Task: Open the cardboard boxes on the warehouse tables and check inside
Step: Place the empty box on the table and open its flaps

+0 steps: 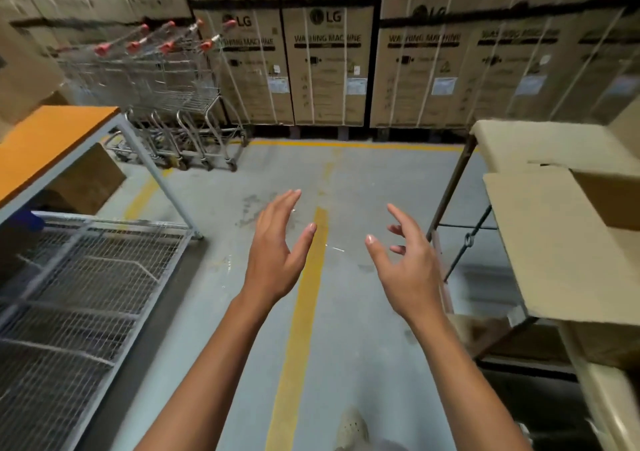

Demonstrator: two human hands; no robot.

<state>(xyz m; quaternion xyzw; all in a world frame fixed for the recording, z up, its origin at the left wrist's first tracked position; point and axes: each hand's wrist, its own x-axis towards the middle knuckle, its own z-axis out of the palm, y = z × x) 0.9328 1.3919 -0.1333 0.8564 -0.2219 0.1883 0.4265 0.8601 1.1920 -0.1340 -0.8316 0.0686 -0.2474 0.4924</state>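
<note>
Hands raised at centre over grey floor, both released: left hand (275, 246) with straight fingers, right hand (410, 267) with fingers loosely spread, holding nothing. Plain brown cardboard box (609, 198) at 3 o'clock, on dark metal-framed table (450, 187), with one wide flap (554, 243) spread out toward the aisle; inside hidden from this angle. For good work: turn toward 3 o'clock, step close, take the flaps near their edges with both hands, fold outward gently, then lean over to look in. Orange-topped table (52, 139) at 9 o'clock, well apart.
</note>
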